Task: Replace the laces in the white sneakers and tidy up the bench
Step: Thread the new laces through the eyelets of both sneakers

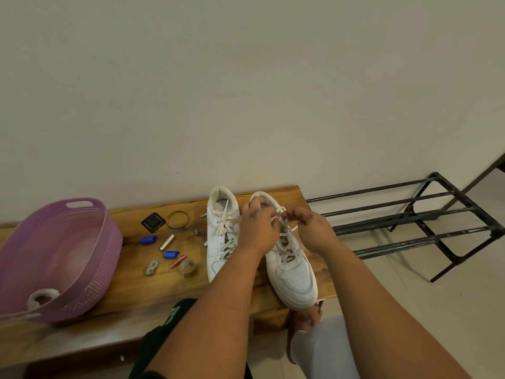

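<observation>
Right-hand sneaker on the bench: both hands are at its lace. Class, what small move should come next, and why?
Probably draw the lace snug and finish the knot. The left hand and right hand both pinch it above the top eyelets of the right-hand sneaker, and the lower rows already look threaded. The left-hand sneaker appears laced, with its ends lying loose.

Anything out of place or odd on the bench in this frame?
Yes: small loose items lie scattered on the bench between the purple basket and the left sneaker, including two blue caps, a battery and a bracelet. Nothing looks damaged.
</observation>
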